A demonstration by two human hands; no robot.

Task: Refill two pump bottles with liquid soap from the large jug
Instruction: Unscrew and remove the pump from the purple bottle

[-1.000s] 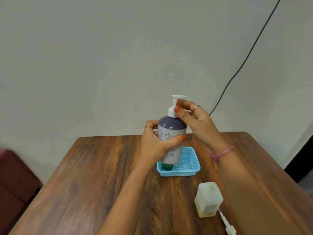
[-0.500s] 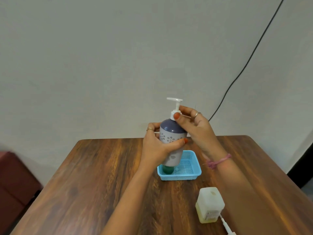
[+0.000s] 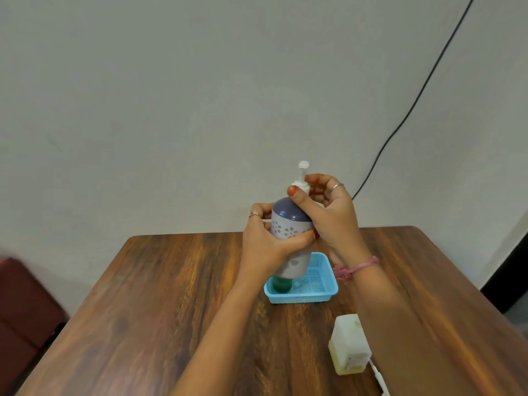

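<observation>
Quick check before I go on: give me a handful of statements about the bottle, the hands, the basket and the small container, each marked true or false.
1. The left hand grips the body of the pump bottle. True.
2. The right hand rests flat on the table. False: its fingers are curled round the pump collar at the bottle's neck.
3. A blue basket sits on the table below the bottle. True.
4. The small white container stands inside the basket. False: it stands on the table, nearer the camera.
5. The bottle's pump is off. False: it is on the bottle.
</observation>
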